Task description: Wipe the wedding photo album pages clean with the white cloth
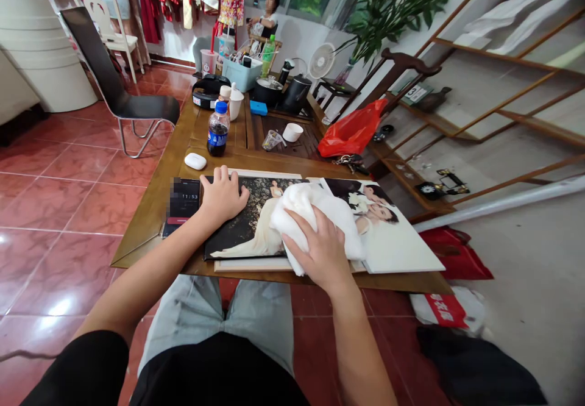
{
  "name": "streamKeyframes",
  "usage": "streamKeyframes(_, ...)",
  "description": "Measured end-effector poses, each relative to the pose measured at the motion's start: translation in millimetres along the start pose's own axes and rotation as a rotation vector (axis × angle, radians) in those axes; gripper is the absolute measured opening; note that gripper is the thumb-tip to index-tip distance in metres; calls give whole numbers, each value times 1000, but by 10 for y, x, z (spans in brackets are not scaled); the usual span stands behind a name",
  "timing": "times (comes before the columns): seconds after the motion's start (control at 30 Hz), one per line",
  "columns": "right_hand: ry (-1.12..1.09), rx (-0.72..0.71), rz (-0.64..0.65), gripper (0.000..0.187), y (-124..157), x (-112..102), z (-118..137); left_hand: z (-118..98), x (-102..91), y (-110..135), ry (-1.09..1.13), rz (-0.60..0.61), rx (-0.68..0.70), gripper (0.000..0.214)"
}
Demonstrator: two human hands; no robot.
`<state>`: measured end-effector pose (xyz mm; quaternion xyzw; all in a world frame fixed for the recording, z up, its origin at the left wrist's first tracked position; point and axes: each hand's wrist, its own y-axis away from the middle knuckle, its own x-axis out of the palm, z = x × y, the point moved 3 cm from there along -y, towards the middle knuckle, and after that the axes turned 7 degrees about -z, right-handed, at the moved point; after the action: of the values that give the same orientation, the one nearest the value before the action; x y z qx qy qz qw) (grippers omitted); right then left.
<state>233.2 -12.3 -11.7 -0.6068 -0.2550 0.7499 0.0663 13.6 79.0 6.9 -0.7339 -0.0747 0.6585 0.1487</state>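
A wide wedding photo album lies open across the table in front of me. Its left side shows a bride in a long gown against a dark background. On its upper left corner rests my left hand, flat with fingers spread. My right hand grips a bunched white cloth, pressed on the album right of the gown. The cloth hides part of the picture beneath it. At the right lies a white-bordered photo page of a couple; whether it joins the album I cannot tell.
A phone and white earbud case lie near my left hand. Beyond stand a cola bottle, a paper cup and a red plastic bag. Wooden shelves border the right; a person sits far back.
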Motion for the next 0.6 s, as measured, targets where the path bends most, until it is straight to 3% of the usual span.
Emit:
streamKeyframes(0.13,2,-9,28,51,-75,15,-60,2,6,-2,-2,3,0,41)
streamKeyframes(0.4,-9,78,71,57,-531,177,-82,-4,-38,-20,-13,26,-1,42)
streamKeyframes(0.6,0,102,16,56,-469,128,37,-30,-73,-43,-41,37,-2,44)
